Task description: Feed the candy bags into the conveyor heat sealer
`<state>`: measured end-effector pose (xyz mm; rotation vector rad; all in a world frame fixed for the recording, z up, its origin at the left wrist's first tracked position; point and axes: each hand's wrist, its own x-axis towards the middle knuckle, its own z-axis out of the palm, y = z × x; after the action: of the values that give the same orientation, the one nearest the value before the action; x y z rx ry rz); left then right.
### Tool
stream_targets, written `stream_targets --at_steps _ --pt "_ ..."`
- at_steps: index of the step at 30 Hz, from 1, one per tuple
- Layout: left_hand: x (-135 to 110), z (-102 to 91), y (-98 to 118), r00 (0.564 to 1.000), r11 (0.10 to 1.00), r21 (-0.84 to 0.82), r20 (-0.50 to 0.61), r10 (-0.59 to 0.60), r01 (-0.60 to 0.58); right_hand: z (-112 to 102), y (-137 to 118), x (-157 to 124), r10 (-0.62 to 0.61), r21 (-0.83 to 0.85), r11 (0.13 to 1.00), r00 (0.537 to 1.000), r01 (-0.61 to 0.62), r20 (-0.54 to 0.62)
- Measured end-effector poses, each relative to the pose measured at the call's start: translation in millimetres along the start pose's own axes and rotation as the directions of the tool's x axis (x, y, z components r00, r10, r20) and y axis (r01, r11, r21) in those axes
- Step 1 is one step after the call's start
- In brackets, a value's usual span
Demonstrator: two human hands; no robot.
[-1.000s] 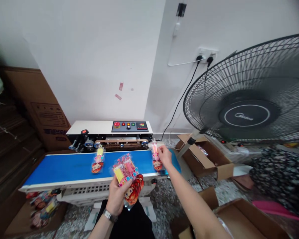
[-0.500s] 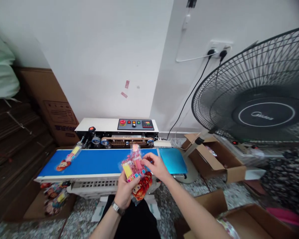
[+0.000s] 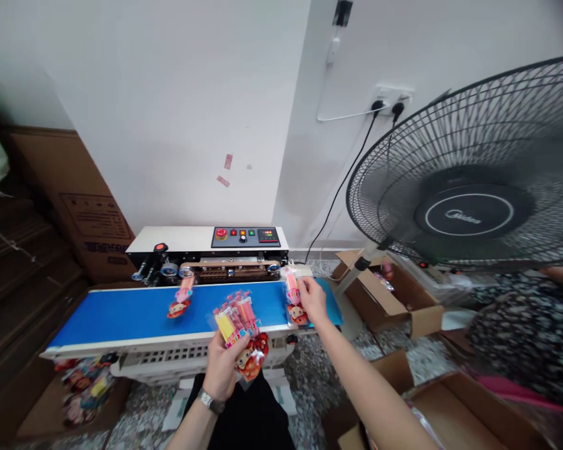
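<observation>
My left hand [image 3: 221, 364] is closed around a fanned bunch of clear packets [image 3: 238, 322], with pink and yellow sticks and a red-haired cartoon figure at the bottom. Out to the right, my right hand [image 3: 313, 299] pinches a single packet [image 3: 296, 306] by its side, over the right end of the blue conveyor belt [image 3: 136, 312]. Another packet [image 3: 180, 302] lies on the belt's left half, its top end at the rollers of the sealing machine [image 3: 182, 237].
A large fan [image 3: 469, 212] stands at the right. Open cardboard boxes [image 3: 426, 319] sit on the speckled floor around it. Below the belt's left end, a box holds several packets [image 3: 87, 390]. Part of another person, in patterned clothing [image 3: 516, 331], shows at the far right.
My right hand has drawn one packet off the bunch and carried it right. The yellow packet has left the belt's left end; a pink one now shows by the rollers.
</observation>
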<state>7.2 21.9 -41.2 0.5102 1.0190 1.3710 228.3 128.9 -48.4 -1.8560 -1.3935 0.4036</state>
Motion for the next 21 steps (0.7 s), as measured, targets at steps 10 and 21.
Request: stream_targets --at_steps 10,21 --pt "1.4 4.5 0.7 1.000 1.000 0.022 -0.001 0.007 -0.007 30.6 -12.5 22.7 0.011 -0.108 0.994 0.997 -0.002 0.077" --pt "0.3 13.9 -1.6 0.995 0.997 0.010 0.061 0.077 -0.078 0.8 -68.8 -76.8 -0.405 0.439 0.866 0.850 0.239 0.337"
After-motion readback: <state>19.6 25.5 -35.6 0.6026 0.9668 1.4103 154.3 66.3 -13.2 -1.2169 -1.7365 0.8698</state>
